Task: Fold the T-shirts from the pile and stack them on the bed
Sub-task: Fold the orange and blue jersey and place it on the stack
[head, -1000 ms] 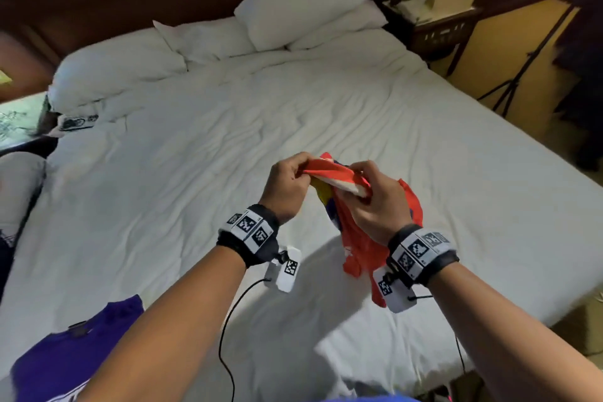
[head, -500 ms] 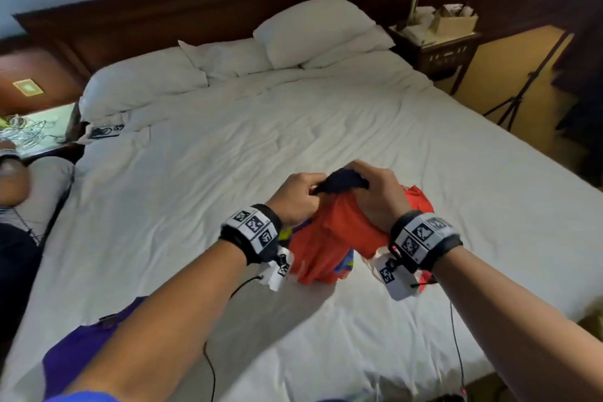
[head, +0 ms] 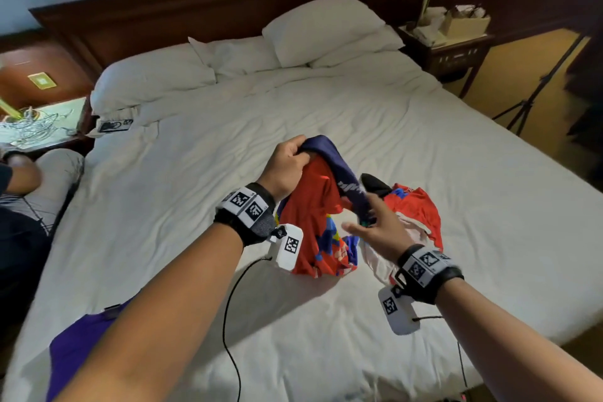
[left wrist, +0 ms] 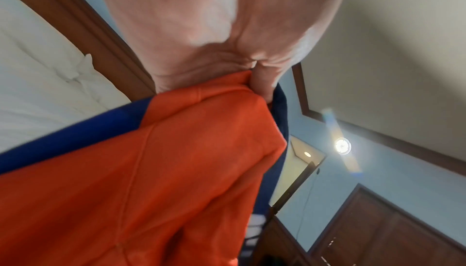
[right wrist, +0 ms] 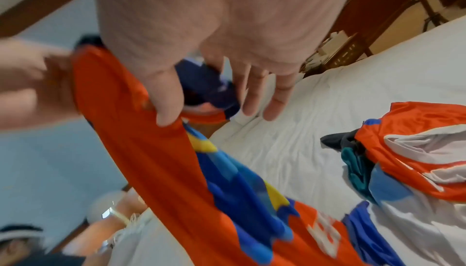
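A red T-shirt (head: 313, 206) with navy trim and a blue-yellow print hangs bunched above the white bed (head: 326, 108). My left hand (head: 290, 163) grips its navy collar edge from above; the left wrist view shows the fingers (left wrist: 262, 83) curled into the red cloth (left wrist: 151, 170). My right hand (head: 368, 222) is lower and to the right, fingers straight and spread. Its thumb (right wrist: 166, 111) rests on the red shirt (right wrist: 151, 150). The pile (head: 414, 212) of red, white and blue shirts lies just right of my hands. It also shows in the right wrist view (right wrist: 416, 160).
A purple shirt (head: 81, 352) lies at the bed's near left corner. Pillows (head: 319, 29) line the headboard. A nightstand with a lamp (head: 447, 42) and a tripod (head: 535, 91) stand to the right. Another person (head: 19, 173) sits at the left edge.
My right hand has let go of the shirt's top edge, dropped down and right, and spread its fingers. My left hand still holds the collar, lifted slightly. The pile is now uncovered.
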### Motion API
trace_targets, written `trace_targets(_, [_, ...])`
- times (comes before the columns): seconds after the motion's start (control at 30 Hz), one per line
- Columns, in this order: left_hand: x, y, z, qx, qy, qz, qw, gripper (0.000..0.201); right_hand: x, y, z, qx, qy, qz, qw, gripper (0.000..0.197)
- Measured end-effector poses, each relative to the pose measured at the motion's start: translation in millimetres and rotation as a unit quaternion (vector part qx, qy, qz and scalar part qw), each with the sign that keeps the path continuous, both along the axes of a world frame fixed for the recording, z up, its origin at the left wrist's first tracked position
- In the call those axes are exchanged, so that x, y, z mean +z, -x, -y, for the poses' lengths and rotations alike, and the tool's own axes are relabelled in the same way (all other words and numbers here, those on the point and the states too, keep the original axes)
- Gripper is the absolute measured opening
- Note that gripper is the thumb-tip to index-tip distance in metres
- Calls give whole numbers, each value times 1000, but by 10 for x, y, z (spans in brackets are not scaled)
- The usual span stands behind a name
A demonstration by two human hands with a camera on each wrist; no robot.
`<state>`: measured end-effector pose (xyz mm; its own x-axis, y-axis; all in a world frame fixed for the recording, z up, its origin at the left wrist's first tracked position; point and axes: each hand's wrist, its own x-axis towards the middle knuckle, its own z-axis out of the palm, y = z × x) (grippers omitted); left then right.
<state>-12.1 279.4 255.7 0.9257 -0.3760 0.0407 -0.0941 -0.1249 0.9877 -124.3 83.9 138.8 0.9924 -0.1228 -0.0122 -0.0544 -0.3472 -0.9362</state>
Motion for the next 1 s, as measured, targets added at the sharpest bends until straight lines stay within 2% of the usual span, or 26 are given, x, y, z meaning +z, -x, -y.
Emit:
trace_targets(0.07, [89,31,76,-10,12,6,1000,26,-195,-93,-129,41,128,-61,989,77])
trace_targets(0.1, [133,23,95,1,27,0,1000,28,-294,-133,-218,58,148,-91,983,74])
trace_targets(0.13, [168,-11,95,22,46,-13,999,29,-347,-147,-315,61,137,-112,982,54])
trace_targets(0.17, [198,-63,73,51,59,-21,997,28,-362,-142,-416,59,102,-120,986,27])
trace_targets(0.2, [217,-129,27,80,59,-20,995,28,-381,-133,-501,53,70,-122,989,18])
trace_targets(0.23, [208,-219,-32,110,41,-9,993,26,-421,-132,-551,34,48,-120,991,24])
trace_targets(0.3, [140,-401,-195,160,-45,18,986,19,-501,-143,-553,-7,19,-106,994,25])
trace_targets(0.33, [81,-475,-279,171,-102,22,980,26,-482,-161,-524,-13,20,-97,995,20])
trace_targets(0.4, [-61,-521,-386,148,-230,36,961,48,-363,-236,-452,-13,51,-74,996,11])
trace_targets(0.43, [-125,-466,-392,122,-297,42,946,55,-293,-295,-408,-20,63,-56,996,13])
trace_targets(0.5, [-294,-231,-367,99,-361,50,926,64,-89,-410,-324,-42,64,-5,997,20])
trace_targets(0.57, [-556,84,-320,75,-304,34,949,57,101,-513,-268,-66,42,22,997,29])
trace_targets(0.63, [-797,415,-222,-6,-249,-33,968,54,222,-578,-230,-88,17,35,995,39])
trace_targets(0.7, [-998,662,-89,-72,-263,-75,959,58,343,-593,-222,-98,-2,42,994,36])
trace_targets(0.73, [-1105,722,-26,-75,-282,-75,953,56,405,-589,-222,-102,-5,49,994,32])
trace_targets(0.8, [-1265,744,60,-34,-275,-70,958,43,481,-585,-185,-119,-17,55,991,26])
trace_targets(0.9, [-1362,591,124,39,-168,-87,981,26,478,-546,-84,-140,-44,66,987,20])
trace_targets(1.0, [-1133,480,212,81,-93,-55,991,16,312,-349,-36,-88,-69,3,994,25])
